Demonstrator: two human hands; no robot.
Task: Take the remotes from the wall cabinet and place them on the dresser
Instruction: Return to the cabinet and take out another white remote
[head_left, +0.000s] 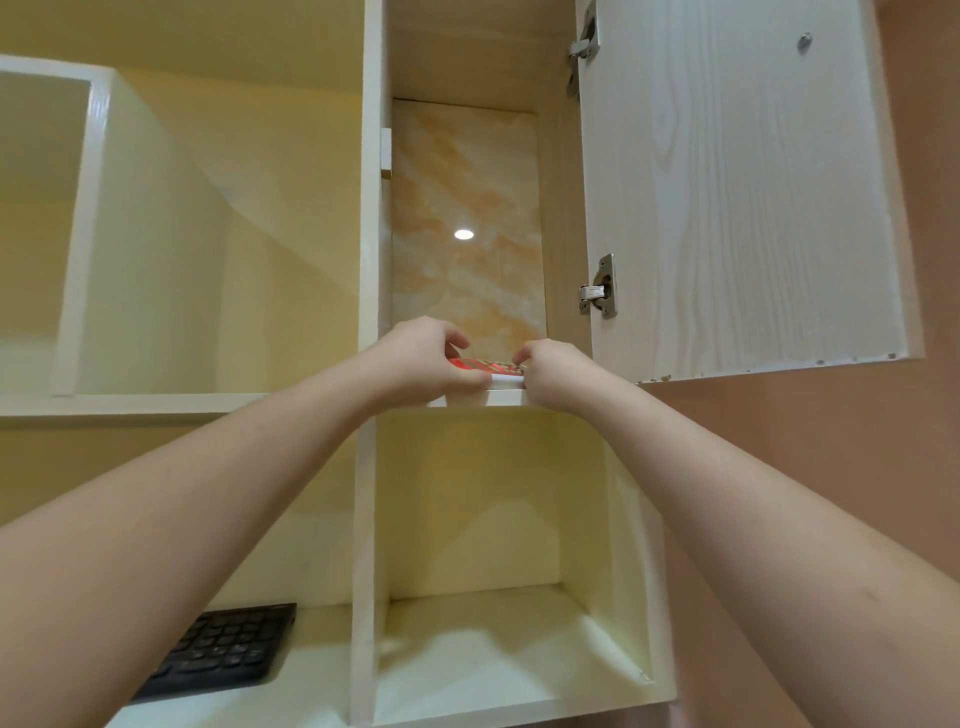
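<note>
The wall cabinet (563, 208) stands open above me, with a marbled tile back. At the front edge of its shelf (498, 397) lies a flat red and white thing (493, 370); I cannot tell whether it is a remote. My left hand (421, 361) grips its left end, thumb below and fingers curled over the top. At its right end my right hand (553, 371) pinches it. Both arms reach up from below. The dresser is out of sight.
The cabinet door (737, 187) hangs open to the right on two metal hinges. Open cream compartments lie to the left and below. A black keyboard (223, 649) rests on the lower left shelf. A pink wall is on the right.
</note>
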